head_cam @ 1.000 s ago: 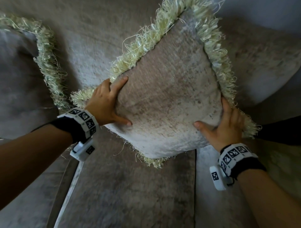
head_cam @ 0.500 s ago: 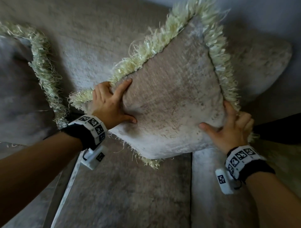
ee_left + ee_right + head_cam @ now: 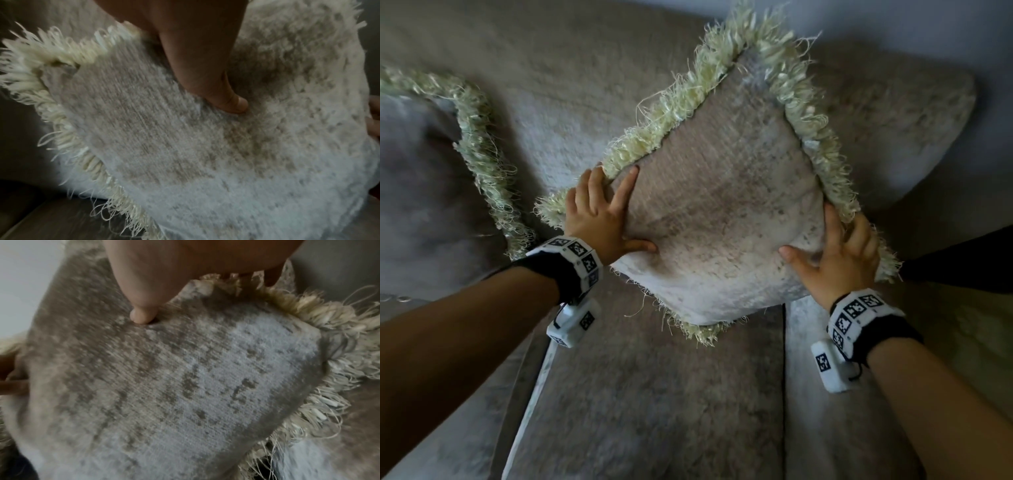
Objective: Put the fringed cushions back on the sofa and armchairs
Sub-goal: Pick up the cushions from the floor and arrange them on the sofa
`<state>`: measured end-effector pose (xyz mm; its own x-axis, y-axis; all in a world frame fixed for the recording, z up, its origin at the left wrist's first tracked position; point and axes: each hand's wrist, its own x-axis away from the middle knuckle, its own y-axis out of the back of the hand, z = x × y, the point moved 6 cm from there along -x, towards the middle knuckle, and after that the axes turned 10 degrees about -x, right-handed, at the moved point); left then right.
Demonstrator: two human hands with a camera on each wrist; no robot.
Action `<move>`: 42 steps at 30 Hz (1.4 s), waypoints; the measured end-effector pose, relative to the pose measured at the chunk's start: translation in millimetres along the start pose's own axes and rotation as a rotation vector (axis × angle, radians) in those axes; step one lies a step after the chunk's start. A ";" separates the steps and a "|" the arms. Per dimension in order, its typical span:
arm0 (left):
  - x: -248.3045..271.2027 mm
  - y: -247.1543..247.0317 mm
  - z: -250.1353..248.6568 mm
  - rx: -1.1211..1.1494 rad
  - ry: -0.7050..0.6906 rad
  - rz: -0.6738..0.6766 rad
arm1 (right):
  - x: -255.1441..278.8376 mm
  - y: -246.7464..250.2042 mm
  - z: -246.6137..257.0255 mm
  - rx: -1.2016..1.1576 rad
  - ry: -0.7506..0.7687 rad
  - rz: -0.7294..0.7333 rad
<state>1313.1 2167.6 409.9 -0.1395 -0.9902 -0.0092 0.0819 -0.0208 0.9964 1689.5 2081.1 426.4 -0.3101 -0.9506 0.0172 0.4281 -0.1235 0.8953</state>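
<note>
head view: a grey fringed cushion stands on one corner, tilted like a diamond, its lower corner on the sofa seat and its back toward the sofa backrest. the left hand grips the cushion's left corner, fingers spread over the pale fringe and fabric, thumb pressed into the face. the right hand grips the right corner the same way, fingers laid along the fringed edge, thumb pointing inward on the fabric. both wrists carry white bands with black square markers. a second fringed cushion leans against the backrest at the far left, apart from the held one. a plain grey cushion sits behind the held cushion on the right. left wrist view: the thumb of the left hand digs into the cushion, making a dent; the cream fringe runs round the near corner, and the other fingers are hidden behind the edge. right wrist view: the thumb of the right hand presses on the cushion, with fingers curled over the fringed rim; the picture is somewhat blurred.
</note>
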 end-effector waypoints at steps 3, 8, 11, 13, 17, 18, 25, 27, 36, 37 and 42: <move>20.3 17.2 10.5 -0.022 -0.019 -0.030 | 16.3 17.9 13.5 0.018 0.057 -0.053; 68.5 60.3 34.6 0.130 0.106 0.010 | 46.1 48.9 44.9 -0.008 0.092 0.090; 95.9 92.3 45.1 0.216 0.185 0.045 | 61.5 69.5 64.6 -0.053 0.122 0.187; 113.2 113.5 52.0 0.261 0.208 0.071 | 70.8 83.2 78.6 -0.076 0.146 0.244; 146.8 160.6 66.5 0.383 0.227 0.091 | 88.1 103.6 114.9 -0.093 0.161 0.365; 155.2 172.4 71.2 0.394 0.230 0.077 | 92.6 108.5 125.2 -0.092 0.162 0.383; 178.7 220.1 109.5 0.375 0.185 0.125 | 117.2 139.0 196.4 -0.045 0.178 0.353; 177.0 225.4 120.9 0.369 0.155 0.148 | 126.5 145.2 211.7 -0.024 0.156 0.342; 153.2 257.7 164.8 0.352 -0.108 0.113 | 177.9 160.7 263.1 0.013 0.064 0.199; 151.1 261.1 168.0 0.349 -0.130 0.103 | 183.6 162.1 267.8 0.008 0.057 0.186; 151.8 270.5 177.2 0.353 -0.168 0.085 | 205.0 166.4 284.7 -0.012 0.039 0.164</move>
<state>1139.2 2036.1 693.0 -0.3085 -0.9494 0.0594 -0.2404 0.1382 0.9608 1455.5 1946.8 705.6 -0.2018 -0.9686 0.1450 0.4800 0.0312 0.8767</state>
